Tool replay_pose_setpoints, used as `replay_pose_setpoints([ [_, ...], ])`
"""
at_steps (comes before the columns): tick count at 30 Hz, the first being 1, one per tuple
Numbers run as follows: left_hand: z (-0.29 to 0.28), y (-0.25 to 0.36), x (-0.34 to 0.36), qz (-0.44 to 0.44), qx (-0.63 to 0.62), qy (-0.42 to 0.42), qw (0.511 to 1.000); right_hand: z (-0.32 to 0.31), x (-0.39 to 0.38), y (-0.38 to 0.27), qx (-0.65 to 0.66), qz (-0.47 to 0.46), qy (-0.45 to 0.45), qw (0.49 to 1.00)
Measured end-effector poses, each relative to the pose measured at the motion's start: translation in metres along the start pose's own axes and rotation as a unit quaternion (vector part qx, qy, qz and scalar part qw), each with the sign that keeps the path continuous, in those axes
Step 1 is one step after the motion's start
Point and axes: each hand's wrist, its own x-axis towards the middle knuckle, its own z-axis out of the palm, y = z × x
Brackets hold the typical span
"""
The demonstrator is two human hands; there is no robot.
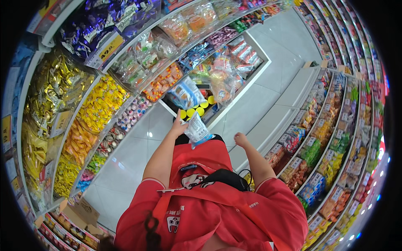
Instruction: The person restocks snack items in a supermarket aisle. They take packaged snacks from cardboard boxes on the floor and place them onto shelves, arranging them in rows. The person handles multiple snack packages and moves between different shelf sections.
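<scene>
My left hand [179,125] grips a white and light-blue packet [197,129], with one finger stretched upward beside it. Just above it, in a white-rimmed bin [242,103], lie round yellow lids [201,111], a blue and white bag [187,95], clear bags of snacks [222,85] and striped packs [245,56]. My right hand [239,138], fingers curled with nothing seen in them, hangs near the bin's lower right, apart from the packet. Below both hands is my red apron [201,159].
Candy shelves curve along the left, with gold packs [54,92], yellow sweets [96,102] and eyeball-like candies [132,113]. A grey step [276,117] fronts tiered snack shelves [326,146] on the right. Tiled floor [284,50] shows between. A cardboard box [83,211] sits at lower left.
</scene>
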Motion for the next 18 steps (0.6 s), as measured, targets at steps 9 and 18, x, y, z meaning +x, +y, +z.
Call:
replay_pose_setpoints([
  [9, -0.027, -0.09, -0.009, 0.046, 0.045, 0.144, 0.987, -0.048, 0.057, -0.041, -0.233, -0.069, -0.073, 0.967],
  [18, 0.063, -0.188, -0.08, -0.198, -0.311, 0.355, 0.859, -0.023, 0.174, -0.301, -0.373, -0.437, 0.033, 0.817],
])
